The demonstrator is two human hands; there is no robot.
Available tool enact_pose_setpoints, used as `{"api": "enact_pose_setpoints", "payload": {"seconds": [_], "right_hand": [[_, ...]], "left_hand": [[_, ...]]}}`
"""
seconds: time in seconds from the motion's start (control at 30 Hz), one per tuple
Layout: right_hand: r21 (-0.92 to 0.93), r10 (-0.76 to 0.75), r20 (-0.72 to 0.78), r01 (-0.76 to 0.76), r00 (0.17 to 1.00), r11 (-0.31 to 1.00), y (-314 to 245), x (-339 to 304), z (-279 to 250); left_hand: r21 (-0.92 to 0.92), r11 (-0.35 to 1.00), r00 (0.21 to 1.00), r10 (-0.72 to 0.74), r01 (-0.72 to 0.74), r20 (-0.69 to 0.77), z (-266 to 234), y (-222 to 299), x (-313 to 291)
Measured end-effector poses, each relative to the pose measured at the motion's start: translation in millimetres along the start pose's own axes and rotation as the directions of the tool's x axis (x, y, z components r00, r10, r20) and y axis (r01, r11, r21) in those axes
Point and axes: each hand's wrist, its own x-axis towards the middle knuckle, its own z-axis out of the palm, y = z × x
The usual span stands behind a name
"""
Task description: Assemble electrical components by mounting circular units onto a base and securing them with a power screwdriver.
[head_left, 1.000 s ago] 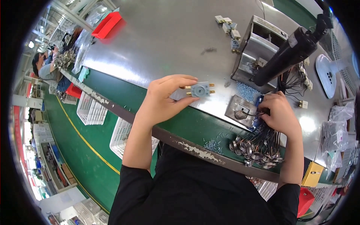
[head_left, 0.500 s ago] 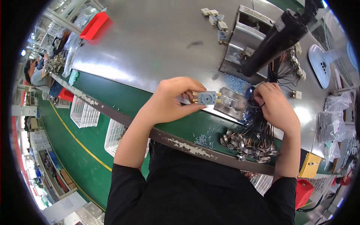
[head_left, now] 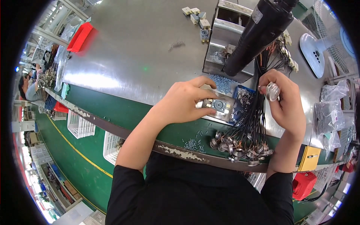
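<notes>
Between the thumb and fingers of my left hand is a small grey block with brass terminals and a round recess. The block is over a flat metal plate; whether it touches the plate I cannot tell. My right hand is closed on a round silver metal part, raised beside a bundle of black wires. Several similar round parts lie heaped at the near edge, on the wire ends. A blue tray of small metal pieces sits between my hands.
A black cylindrical tool slants down in front of a metal box stand. Blue screws lie by its foot, silver screws near the front edge. Several grey-and-white blocks lie farther back. A fan stands right, a red bin far left.
My left hand has brought the grey block right and down over the metal plate. My right hand has risen from the wires and now holds a round metal part. The whole view has shifted slightly.
</notes>
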Motion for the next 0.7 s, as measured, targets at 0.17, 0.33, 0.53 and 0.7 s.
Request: {"api": "enact_pose_setpoints", "payload": {"seconds": [0.17,0.33,0.53,0.7], "right_hand": [[0.18,0.097,-0.067,-0.084,0.993,0.98,-2.7,-2.6,13.0],[0.041,0.006,0.09,-0.01,0.996,0.999,-4.6,1.6,7.3],[0.072,0.022,0.104,-0.03,0.994,0.997,-3.4,3.0,12.0],[0.081,0.041,0.104,-0.05,0.994,0.996,-3.5,5.7,12.9]], "left_hand": [[-0.106,0.98,0.97,-0.183,0.168,-0.158,-48.1,-3.3,-3.2],[0.233,0.934,0.953,-0.226,0.271,-0.201,-74.0,-32.8,-0.8],[0.203,0.954,0.973,-0.202,0.222,-0.113,-33.8,-32.9,10.1],[0.24,0.95,0.98,-0.189,0.2,-0.065,-21.5,-40.2,9.0]]}}
